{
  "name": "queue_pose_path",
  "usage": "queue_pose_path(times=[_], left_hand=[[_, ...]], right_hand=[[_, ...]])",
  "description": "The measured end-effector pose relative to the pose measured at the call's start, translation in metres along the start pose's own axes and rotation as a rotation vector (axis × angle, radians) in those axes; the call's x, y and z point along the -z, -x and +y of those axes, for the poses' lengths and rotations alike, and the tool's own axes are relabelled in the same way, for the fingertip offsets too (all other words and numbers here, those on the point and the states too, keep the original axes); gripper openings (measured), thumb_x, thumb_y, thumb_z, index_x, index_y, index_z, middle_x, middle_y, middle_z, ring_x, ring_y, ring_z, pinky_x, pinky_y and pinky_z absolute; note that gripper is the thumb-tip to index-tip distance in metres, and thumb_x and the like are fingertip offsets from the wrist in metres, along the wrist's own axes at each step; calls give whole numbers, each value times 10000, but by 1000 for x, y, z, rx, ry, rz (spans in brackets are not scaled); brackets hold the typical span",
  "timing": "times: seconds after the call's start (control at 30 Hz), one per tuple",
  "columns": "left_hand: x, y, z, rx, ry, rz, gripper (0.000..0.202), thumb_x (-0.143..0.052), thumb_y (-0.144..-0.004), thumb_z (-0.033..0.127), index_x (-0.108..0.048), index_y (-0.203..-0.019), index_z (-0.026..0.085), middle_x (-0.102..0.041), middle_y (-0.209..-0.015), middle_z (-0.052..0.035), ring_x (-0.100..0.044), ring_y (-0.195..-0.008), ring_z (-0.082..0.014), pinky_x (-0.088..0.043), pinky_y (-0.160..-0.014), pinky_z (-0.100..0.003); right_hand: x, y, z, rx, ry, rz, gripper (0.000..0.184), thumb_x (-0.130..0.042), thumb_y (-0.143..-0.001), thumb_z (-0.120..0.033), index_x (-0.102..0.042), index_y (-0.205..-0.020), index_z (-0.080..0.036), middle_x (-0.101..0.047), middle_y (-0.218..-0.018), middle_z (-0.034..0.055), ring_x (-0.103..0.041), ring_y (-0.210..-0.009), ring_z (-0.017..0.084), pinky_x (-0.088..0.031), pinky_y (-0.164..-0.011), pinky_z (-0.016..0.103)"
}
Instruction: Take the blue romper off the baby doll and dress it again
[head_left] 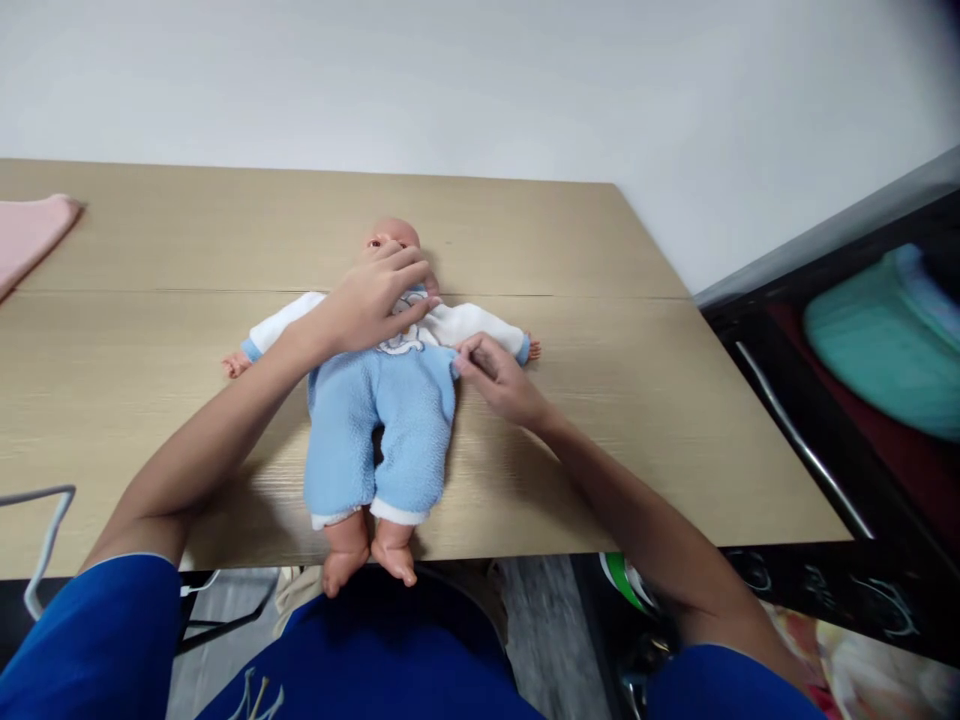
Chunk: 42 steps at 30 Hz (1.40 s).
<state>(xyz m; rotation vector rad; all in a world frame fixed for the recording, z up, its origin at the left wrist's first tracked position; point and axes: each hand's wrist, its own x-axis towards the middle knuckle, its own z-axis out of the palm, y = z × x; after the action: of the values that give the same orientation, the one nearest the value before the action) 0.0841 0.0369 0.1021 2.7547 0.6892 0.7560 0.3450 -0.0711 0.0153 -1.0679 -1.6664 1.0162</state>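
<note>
A baby doll (394,232) lies on its back on the wooden table, feet toward me and just over the front edge. It wears a fuzzy outfit (409,420) with blue trousers, white sleeves and a cartoon print on the chest. My left hand (382,300) reaches across the doll's chest, its fingers and thumb closed on the cloth near the collar. The hand hides the lower face and part of the print. At the outfit's waist on the right side, my right hand (495,375) pinches a bit of blue cloth, drawn slightly outward.
On the table (615,430), a pink cloth (34,235) lies at the far left. A white cable (52,540) curves over the left front edge. To the right of the table stands a dark shelf holding a teal container (885,340). Behind it all is a pale wall.
</note>
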Motion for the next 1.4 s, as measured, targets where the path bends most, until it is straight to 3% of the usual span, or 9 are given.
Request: queue_pose_path(times=[0.17,0.43,0.67,0.77,0.9,1.07,1.2,1.33,1.4], left_hand=[[-2,19,0,54,55,38,345,-545,-1165,488,-759,-1179,219,-759,-1249,-165,-666,-1286,-379,-477,-1273,-611],[-19,56,-8,150,21,120,396,-524,-1178,521,-753,-1268,211,-763,-1341,-189,-663,-1357,-384,-505,-1266,-595],[-16,48,0,82,31,140,428,-528,-1177,546,-735,-1344,211,-753,-1407,-188,-653,-1405,-382,-474,-1310,-601],[-21,38,6,5,46,75,476,-559,-1161,580,-717,-1404,203,-733,-1473,-208,-637,-1440,-390,-464,-1322,-610],[-39,17,9,-28,17,-22,616,-645,-1101,623,-644,-1561,214,-645,-1632,-235,-575,-1511,-442,-438,-1323,-661],[-60,-15,18,3,-107,-97,789,-757,-1004,523,-543,-1666,151,-623,-1653,-269,-568,-1478,-476,-440,-1270,-641],[-63,-29,26,92,-184,-103,637,-688,-1003,411,-625,-1555,101,-719,-1493,-275,-650,-1357,-465,-483,-1187,-629],[-62,-24,12,147,-38,66,505,-664,-998,432,-699,-1399,127,-787,-1328,-229,-726,-1227,-417,-544,-1131,-563],[-62,-17,-1,169,123,207,535,-685,-1013,527,-693,-1403,161,-800,-1308,-194,-746,-1227,-399,-562,-1137,-545]], right_hand=[[4,-6,24,-130,-108,122,606,-831,-912,-877,-625,-969,-310,-592,-814,-31,-581,-775,212,-540,-767,371],[-8,1,28,98,559,229,139,-641,-1105,-399,-717,-1133,-286,-766,-1166,118,-688,-1171,364,-543,-1166,585],[71,-8,45,181,810,100,727,-807,-992,-587,-643,-1586,-200,-633,-1659,237,-564,-1545,482,-404,-1344,705],[112,-10,62,148,699,-31,762,-856,-930,-703,-716,-1497,-214,-736,-1521,215,-662,-1435,451,-511,-1266,660],[135,-11,76,99,519,94,705,-996,-766,-707,-776,-1245,-238,-809,-1250,150,-767,-1150,376,-632,-1080,589],[110,-16,63,188,202,301,762,-1080,-671,-664,-709,-1216,-283,-773,-1245,94,-770,-1116,304,-694,-1000,468],[71,-19,43,182,-5,288,856,-1017,-769,-720,-631,-1440,-353,-691,-1545,125,-741,-1363,341,-709,-1077,495],[55,-17,35,147,-91,187,956,-919,-909,-700,-450,-1708,-464,-557,-1775,95,-693,-1464,321,-700,-1145,527],[53,-15,39,96,-96,74,886,-900,-950,-668,-495,-1705,-444,-622,-1726,93,-707,-1447,314,-660,-1221,566]])
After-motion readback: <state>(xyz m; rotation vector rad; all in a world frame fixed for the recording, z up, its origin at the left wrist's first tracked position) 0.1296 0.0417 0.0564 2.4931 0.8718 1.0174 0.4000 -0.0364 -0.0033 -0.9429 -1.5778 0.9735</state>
